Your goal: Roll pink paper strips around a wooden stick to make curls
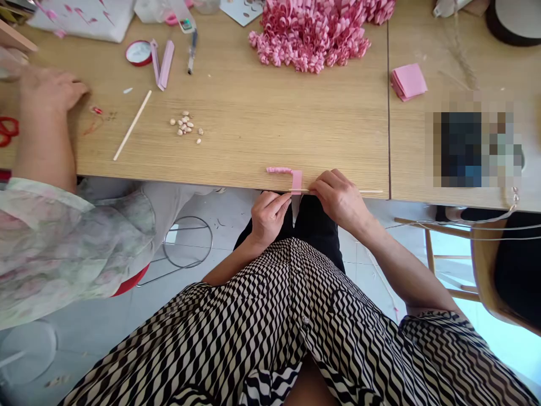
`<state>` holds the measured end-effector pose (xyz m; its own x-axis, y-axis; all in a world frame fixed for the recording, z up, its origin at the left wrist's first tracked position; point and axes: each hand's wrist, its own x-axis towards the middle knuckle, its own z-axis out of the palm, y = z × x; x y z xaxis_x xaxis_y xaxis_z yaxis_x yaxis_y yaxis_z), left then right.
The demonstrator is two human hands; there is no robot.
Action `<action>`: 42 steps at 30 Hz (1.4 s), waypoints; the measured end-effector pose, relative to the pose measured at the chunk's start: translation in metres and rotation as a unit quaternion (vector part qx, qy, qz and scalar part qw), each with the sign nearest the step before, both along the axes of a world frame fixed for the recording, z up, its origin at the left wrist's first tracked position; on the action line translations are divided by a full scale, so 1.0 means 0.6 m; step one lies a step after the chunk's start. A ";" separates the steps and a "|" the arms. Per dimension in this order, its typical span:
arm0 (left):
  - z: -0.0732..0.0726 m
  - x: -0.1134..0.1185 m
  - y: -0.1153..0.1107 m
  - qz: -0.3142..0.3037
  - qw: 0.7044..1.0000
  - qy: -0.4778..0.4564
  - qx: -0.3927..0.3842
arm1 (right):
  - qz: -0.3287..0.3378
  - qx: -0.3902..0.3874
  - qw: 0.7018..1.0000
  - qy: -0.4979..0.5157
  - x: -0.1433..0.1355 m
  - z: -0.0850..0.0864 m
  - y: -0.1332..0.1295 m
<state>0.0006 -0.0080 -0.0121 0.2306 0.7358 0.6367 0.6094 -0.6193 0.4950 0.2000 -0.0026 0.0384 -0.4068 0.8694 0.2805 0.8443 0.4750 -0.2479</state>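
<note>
Head: pink strip [297, 180] crossed thin stick [372, 191].
Left hand [269, 217]: pinched stick end (grip partly hidden).
Right hand [338, 197]: gripped thin stick.
Strip risk: skew, if stick rolled unevenly.

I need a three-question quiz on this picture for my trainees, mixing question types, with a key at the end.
1. True or false: in the picture, the stack of pink squares lies to the right of the curly pink pile.
2. Which of these lies nearest the small pale pieces?
A. the pale stick
B. the stack of pink squares
C. the red-handled scissors
3. What colour is the flat strip between the person's left hand and right hand?

Key: 1. True. 2. A. 3. Pink.
</note>
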 end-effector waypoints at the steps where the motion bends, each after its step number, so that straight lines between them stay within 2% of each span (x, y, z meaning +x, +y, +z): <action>1: 0.003 0.001 0.002 -0.001 1.000 -0.006 -0.003 | -0.001 -0.003 1.000 0.001 0.000 0.000 0.001; 5: 0.006 0.004 0.000 0.002 1.000 -0.022 -0.010 | -0.009 -0.013 1.000 0.012 -0.001 0.000 0.010; 15: -0.005 0.002 0.000 0.019 1.000 -0.008 0.024 | -0.005 0.004 1.000 0.024 0.001 -0.001 0.010; 25: -0.007 0.008 -0.007 0.024 1.000 -0.013 -0.011 | -0.002 -0.008 1.000 0.021 0.002 0.000 -0.002; 30: -0.006 0.010 -0.005 0.016 1.000 -0.021 -0.006 | -0.005 -0.012 0.999 0.040 0.000 -0.001 -0.002; 42: -0.004 0.015 -0.004 0.031 0.999 -0.042 -0.006 | 0.000 -0.004 1.000 0.008 -0.001 -0.004 -0.003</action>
